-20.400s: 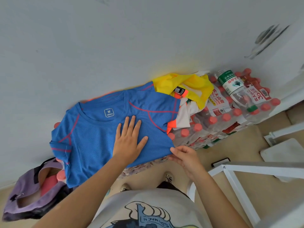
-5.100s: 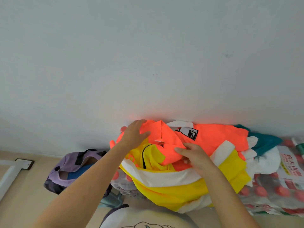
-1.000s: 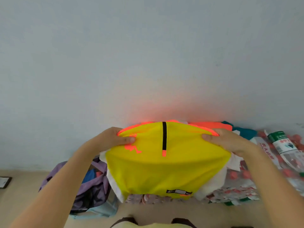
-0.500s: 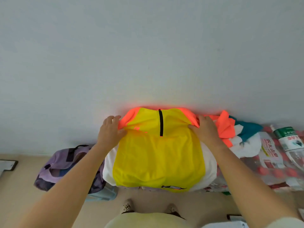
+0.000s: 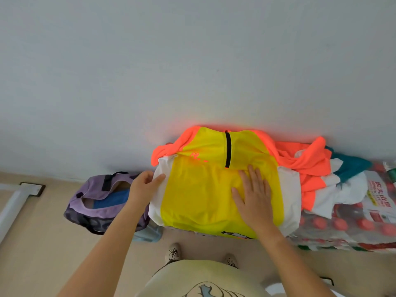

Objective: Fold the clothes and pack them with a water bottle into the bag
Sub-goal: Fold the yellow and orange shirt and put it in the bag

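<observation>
- A plain pale wall [image 5: 192,61] fills the far side.
- Beige floor [image 5: 42,254] lies near.
- Shrink-wrapped packs of red-capped bottles [image 5: 347,226] sit right.
- A white frame [image 5: 12,202] stands at the left edge.
- Patterned slippers [image 5: 173,252] show near, at centre.

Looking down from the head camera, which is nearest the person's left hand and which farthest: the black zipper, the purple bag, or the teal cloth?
From the left hand:
1. Purple bag, just to its left on the floor.
2. Black zipper, to its right, up on the yellow shirt.
3. Teal cloth, far right on the pile.
</observation>
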### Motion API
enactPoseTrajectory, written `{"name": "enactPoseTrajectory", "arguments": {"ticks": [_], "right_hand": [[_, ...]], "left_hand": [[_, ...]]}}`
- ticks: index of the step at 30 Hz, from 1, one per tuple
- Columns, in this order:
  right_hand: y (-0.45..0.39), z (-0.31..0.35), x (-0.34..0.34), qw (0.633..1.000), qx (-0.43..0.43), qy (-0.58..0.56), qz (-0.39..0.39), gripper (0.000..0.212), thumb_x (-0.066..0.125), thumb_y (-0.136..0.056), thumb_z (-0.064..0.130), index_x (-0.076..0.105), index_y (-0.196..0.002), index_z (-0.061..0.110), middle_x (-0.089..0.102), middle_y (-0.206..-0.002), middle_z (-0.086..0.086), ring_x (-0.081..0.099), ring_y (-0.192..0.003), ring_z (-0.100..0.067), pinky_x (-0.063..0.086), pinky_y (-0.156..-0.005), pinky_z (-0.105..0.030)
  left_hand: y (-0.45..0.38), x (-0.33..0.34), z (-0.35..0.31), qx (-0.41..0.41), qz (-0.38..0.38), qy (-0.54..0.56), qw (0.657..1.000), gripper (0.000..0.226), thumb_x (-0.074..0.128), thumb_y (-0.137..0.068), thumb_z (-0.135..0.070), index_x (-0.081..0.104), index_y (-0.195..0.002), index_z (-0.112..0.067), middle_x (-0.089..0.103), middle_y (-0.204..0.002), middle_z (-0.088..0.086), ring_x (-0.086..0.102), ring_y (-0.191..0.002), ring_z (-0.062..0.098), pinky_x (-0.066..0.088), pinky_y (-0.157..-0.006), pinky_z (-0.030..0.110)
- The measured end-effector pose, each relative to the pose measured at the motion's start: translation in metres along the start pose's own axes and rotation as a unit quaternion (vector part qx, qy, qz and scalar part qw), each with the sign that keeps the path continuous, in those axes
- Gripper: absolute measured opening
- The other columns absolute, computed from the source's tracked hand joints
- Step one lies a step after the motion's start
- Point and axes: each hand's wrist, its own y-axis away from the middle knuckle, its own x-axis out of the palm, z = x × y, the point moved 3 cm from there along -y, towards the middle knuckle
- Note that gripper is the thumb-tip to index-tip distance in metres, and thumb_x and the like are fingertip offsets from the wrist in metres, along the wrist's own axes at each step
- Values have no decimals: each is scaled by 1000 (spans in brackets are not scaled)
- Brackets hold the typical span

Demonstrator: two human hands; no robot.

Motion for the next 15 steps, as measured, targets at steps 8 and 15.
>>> {"name": "enactPoseTrajectory", "arguments": {"ticks": [8, 15], "right_hand": [[-1, 0, -1, 1000, 3, -1, -7, 61, 27, -97, 55, 36, -150, 24, 20, -164, -3, 15, -151, -25, 17, -121, -48], [-2, 0, -1, 1000, 5, 2, 1, 61, 25, -98, 56, 33, -151, 27, 17, -164, -1, 12, -152, -23, 15, -121, -48]], "left_hand": [[9, -11, 4, -79, 35, 91, 992, 29, 59, -93, -47, 62, -77, -24, 62, -79, -4, 56, -76, 17, 45, -68, 33], [15, -19, 1, 44, -147, -90, 984, 36, 56, -97, -36, 54, -66, -17, 54, -64, 2, 48, -67, 24, 31, -56, 33]]}}
